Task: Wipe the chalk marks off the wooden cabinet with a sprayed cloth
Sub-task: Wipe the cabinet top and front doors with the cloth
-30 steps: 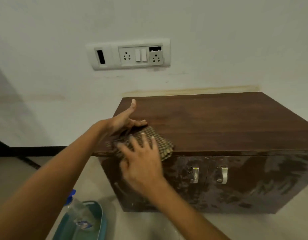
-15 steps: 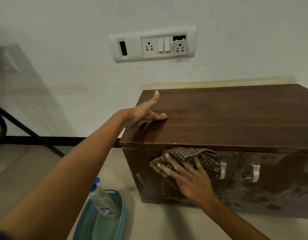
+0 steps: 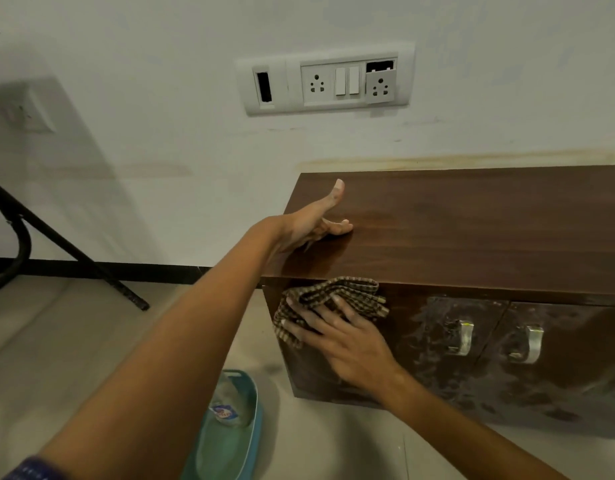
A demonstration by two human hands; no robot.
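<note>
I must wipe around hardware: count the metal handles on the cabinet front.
2. The left handle sits on the left door by the seam; the right handle on the right door. The cabinet runs off frame rightward, so more may be hidden.

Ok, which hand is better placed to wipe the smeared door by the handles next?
The right hand: its fingers press the checked cloth against the cabinet front, just left of the smeared door and handles. The left hand rests on the cabinet top, holding nothing.

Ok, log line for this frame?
right hand presses cloth on cabinet front | left hand rests on top | whitish smears near handles
</note>
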